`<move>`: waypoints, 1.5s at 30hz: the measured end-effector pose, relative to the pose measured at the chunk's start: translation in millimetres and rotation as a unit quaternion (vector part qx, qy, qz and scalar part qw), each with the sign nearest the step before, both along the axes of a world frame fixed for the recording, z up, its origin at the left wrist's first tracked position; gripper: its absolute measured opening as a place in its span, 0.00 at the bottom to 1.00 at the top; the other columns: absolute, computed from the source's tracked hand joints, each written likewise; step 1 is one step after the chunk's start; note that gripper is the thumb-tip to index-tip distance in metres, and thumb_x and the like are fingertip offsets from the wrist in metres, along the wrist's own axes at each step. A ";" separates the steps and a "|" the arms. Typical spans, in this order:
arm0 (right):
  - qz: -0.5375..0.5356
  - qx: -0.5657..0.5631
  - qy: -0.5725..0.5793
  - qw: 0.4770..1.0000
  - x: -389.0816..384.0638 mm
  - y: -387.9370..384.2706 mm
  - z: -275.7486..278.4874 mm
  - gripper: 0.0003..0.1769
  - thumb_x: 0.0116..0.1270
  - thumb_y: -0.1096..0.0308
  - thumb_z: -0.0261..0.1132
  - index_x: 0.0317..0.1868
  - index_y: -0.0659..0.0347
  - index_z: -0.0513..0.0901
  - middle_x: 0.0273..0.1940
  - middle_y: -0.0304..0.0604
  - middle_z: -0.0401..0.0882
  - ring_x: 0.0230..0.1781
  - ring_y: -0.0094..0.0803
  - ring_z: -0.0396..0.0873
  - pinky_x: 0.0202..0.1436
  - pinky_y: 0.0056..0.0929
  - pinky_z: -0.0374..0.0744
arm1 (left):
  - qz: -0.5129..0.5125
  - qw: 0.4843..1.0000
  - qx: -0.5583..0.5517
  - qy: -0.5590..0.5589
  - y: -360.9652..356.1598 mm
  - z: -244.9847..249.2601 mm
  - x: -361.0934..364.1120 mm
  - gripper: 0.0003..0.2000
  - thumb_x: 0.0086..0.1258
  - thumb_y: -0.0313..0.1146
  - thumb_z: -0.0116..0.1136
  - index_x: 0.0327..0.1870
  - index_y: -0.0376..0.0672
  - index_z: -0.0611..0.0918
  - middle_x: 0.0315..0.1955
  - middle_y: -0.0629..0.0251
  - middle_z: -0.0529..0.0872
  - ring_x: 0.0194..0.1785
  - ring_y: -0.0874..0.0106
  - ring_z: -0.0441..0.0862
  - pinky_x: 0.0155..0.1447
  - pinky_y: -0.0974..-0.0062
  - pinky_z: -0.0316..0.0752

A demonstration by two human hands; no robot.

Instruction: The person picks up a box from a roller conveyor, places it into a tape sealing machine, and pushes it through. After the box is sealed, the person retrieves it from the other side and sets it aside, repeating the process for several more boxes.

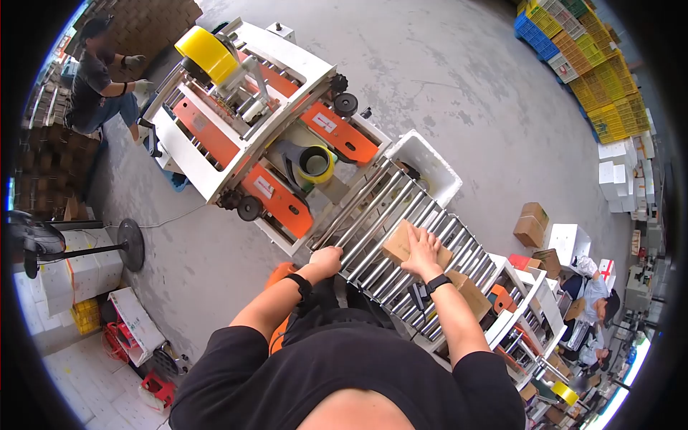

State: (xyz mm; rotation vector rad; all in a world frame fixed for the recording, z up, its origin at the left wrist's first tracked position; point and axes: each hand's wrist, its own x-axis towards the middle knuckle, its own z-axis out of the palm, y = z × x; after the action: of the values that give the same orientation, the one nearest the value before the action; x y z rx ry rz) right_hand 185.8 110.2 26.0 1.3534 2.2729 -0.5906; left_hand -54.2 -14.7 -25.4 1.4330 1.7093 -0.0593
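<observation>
From my remote station, clock directions taken from mid-view. Cardboard box [396,244] at 4 o'clock, lying on the roller conveyor [411,206]. Right hand [424,251] on top of it, fingers spread rather than closed; I judge the palm is there to steady the box, since free rollers would let it drift. Left hand [328,261] curled fist-like near 6:30, at the conveyor's near-left edge; I cannot tell whether it closes on the frame, though a brace for the body seems likely. Second box [471,295] farther out at 4, on the same rollers. Conveyor meets the machine [228,168] at 11, probably so loads pass level between them. Yellow roll [208,56] stands high on top, perhaps for easy changing.

Lettering: white labels [264,188] on the orange panels [288,209], print too small for me to read. No brand legible on either box.
</observation>
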 end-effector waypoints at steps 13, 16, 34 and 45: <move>-0.189 0.085 0.115 0.972 -14.3 25.5 -26.9 0.13 0.53 0.73 0.57 0.40 0.54 0.79 0.42 0.48 0.75 0.45 0.45 0.74 0.49 0.42 0.73 | 0.027 0.996 0.070 -0.045 2.0 16.7 28.7 0.20 0.55 0.30 0.48 0.53 0.47 0.71 0.39 0.54 0.79 0.45 0.56 0.77 0.46 0.60 0.73; -0.212 0.034 0.038 0.976 -13.2 -0.7 -24.2 0.13 0.54 0.70 0.57 0.41 0.52 0.80 0.48 0.50 0.71 0.46 0.49 0.74 0.51 0.43 0.73 | -0.032 0.997 0.070 -0.028 12.5 17.7 41.9 0.21 0.56 0.32 0.49 0.55 0.48 0.70 0.39 0.54 0.79 0.44 0.56 0.77 0.44 0.61 0.73; -0.144 0.071 0.121 0.980 6.9 -69.8 -38.8 0.34 0.46 0.71 0.67 0.58 0.54 0.68 0.67 0.59 0.44 0.60 0.55 0.60 0.58 0.39 0.70 | -0.094 0.980 0.151 0.094 14.6 -2.3 89.1 0.17 0.58 0.30 0.49 0.49 0.38 0.69 0.36 0.56 0.79 0.43 0.60 0.79 0.44 0.64 0.72; -0.126 0.118 0.165 0.971 -5.5 -58.4 -53.8 0.34 0.45 0.74 0.66 0.57 0.53 0.70 0.66 0.63 0.42 0.66 0.56 0.50 0.65 0.41 0.60 | -0.048 0.984 0.143 0.091 24.2 -6.2 72.5 0.11 0.57 0.32 0.53 0.41 0.41 0.72 0.36 0.59 0.79 0.42 0.62 0.79 0.45 0.65 0.72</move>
State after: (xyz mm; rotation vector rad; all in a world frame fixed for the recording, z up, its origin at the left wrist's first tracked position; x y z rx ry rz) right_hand 180.4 51.8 -27.8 1.7953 2.5139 -0.6890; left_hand 18.3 9.4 -31.6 1.7676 1.8523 0.0045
